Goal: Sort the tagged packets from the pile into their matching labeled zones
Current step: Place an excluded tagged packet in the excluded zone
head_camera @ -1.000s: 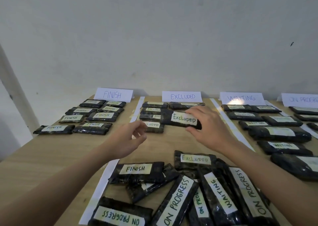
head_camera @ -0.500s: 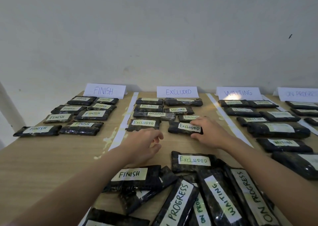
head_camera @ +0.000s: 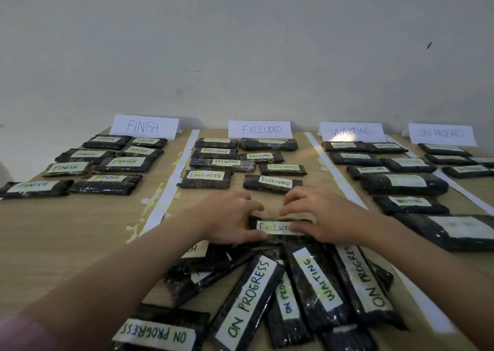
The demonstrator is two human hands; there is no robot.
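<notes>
Both hands meet over one packet (head_camera: 278, 227) at the far edge of the pile (head_camera: 280, 292), near the middle of the wooden worktop (head_camera: 66, 230). The packet is a flat, dark, shiny plastic bundle with a pale strip of tape across its top, hand-lettered "EXCLUDED" in dark ink; only the letters up to "EXCLU" show, the rest is under a thumb. The left hand (head_camera: 227, 222) grips its left end, fingers curled over the far edge and thumb lying along the near edge of the tape. The right hand (head_camera: 323, 217) grips the right end the same way, fingers (head_camera: 291, 198) bent down at the far side and thumb pressed on the tag.

The pile closer to the person holds more dark packets lying crossed over one another, with tags reading "ON PROGRESS" and "WAITING".

Beyond the hands, white strips divide the worktop into zones. Each has a folded white card standing at the wall: the FINISH card (head_camera: 144, 126), the EXCLUDED card (head_camera: 260, 129), the WAITING card (head_camera: 351, 131) and the ON PROGRESS card (head_camera: 442, 133). Rows of matching packets lie flat in each zone. The nearest sorted packet (head_camera: 272, 183) in the excluded zone lies just beyond the fingertips, apart from the held one.
</notes>
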